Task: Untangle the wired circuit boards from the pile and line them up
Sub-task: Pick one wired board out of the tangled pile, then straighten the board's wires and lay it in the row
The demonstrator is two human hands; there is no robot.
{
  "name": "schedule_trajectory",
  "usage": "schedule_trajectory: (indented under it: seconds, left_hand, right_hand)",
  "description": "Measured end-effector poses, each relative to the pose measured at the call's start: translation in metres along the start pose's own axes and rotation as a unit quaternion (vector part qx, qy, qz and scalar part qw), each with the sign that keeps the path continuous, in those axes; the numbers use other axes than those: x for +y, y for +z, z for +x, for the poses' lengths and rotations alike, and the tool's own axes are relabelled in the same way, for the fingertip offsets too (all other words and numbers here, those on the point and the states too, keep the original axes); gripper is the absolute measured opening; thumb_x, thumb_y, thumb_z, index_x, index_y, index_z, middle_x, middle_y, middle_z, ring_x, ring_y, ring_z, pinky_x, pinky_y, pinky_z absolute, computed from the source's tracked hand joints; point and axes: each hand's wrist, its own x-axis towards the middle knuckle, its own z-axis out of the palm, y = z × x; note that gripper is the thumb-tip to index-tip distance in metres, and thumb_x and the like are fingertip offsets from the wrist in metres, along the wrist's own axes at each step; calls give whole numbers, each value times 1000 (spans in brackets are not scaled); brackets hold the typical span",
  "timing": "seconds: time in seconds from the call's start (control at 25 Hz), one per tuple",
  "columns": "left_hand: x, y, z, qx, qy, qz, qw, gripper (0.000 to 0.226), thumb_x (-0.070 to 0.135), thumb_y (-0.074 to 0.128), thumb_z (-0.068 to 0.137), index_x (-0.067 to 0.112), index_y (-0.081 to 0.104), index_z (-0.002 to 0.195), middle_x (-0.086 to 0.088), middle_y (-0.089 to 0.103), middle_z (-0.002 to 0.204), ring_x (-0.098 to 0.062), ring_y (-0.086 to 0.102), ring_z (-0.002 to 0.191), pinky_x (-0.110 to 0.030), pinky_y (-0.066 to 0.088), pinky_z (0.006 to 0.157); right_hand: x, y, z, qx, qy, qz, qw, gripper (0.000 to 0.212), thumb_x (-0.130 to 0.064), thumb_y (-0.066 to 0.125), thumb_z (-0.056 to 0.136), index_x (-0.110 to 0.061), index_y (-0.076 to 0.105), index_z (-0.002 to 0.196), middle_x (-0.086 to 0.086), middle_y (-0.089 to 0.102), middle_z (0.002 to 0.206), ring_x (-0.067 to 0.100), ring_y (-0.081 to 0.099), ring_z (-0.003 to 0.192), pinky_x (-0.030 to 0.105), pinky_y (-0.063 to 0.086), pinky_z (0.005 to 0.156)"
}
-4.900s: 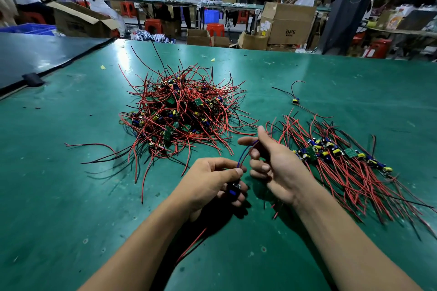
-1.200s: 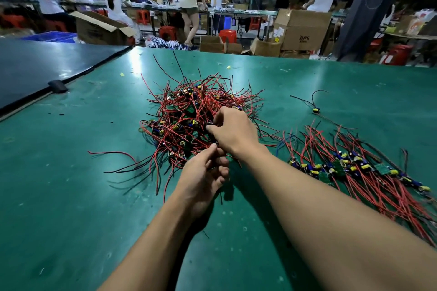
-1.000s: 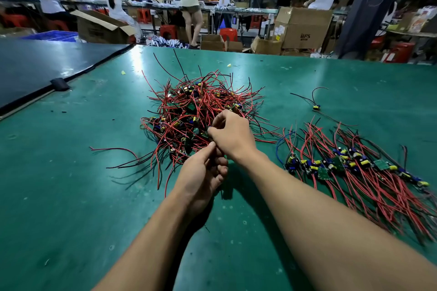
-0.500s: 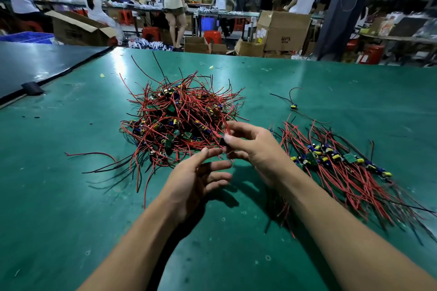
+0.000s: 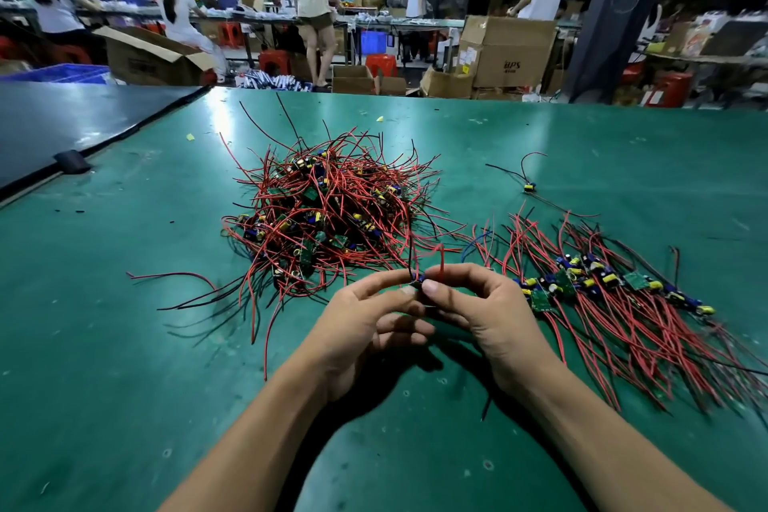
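Fingers of left hand (image 5: pixel 365 328) and right hand (image 5: pixel 486 316) curled, pinching one small wired board (image 5: pixel 417 283) over the bench (image 5: pixel 124 387), just beside the one tangled pile (image 5: pixel 328 212). One lined-up row (image 5: pixel 602 287) at right; one stray board (image 5: pixel 528 187) beyond.

Your left hand (image 5: pixel 361 333) and right hand (image 5: pixel 494 316) meet above the green counter (image 5: pixel 124 345), both pinching one small circuit board (image 5: pixel 417 282) with red and black wires rising from it. The tangled pile (image 5: pixel 328 212) lies beyond; the row (image 5: pixel 602 287) lies at right.
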Motion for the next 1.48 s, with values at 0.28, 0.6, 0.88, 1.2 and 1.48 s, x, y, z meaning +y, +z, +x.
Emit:
schedule_trajectory:
  seconds: [0.28,0.6,0.88,1.2,1.48]
  left_hand:
    - [-3,2,5,31,15,8,999,10,16,69,87,7,67,92,-14,69,77,-27,67,63,-34,61,61]
    - [0,1,8,80,37,-77,993,10,14,65,89,5,70,88,-17,73,89,-26,72,73,-30,60,62]
    - [4,5,2,97,35,-51,993,22,30,68,87,10,75,82,-14,65,74,-22,59,53,-28,51,54]
    - [8,3,0,1,-3,-12,1000,31,30,56,93,4,73,89,-12,61,66,-20,59,47,-23,51,47]
    - [4,3,-8,-68,-25,60,996,31,36,61,84,9,71,72,-8,57,62,-16,53,45,-22,49,46]
  right_hand:
    - [2,10,-8,15,-81,-92,992,11,-5,78,83,-5,67,87,2,74,76,9,69,68,19,53,57]
    - [2,2,-5,-4,-78,-98,992,8,-7,79,83,-10,74,89,2,77,92,15,74,84,25,58,72]
    - [3,-2,-7,-99,-306,-407,855,22,-3,77,80,-14,79,99,-5,72,111,7,68,105,28,56,86]
    - [-5,-1,-3,-29,-30,-78,996,12,-14,71,89,-14,73,102,7,75,90,18,71,72,25,57,64]
    - [-6,-6,0,-108,85,-8,991,49,-33,88,71,-19,75,116,16,69,98,31,43,93,44,35,83]
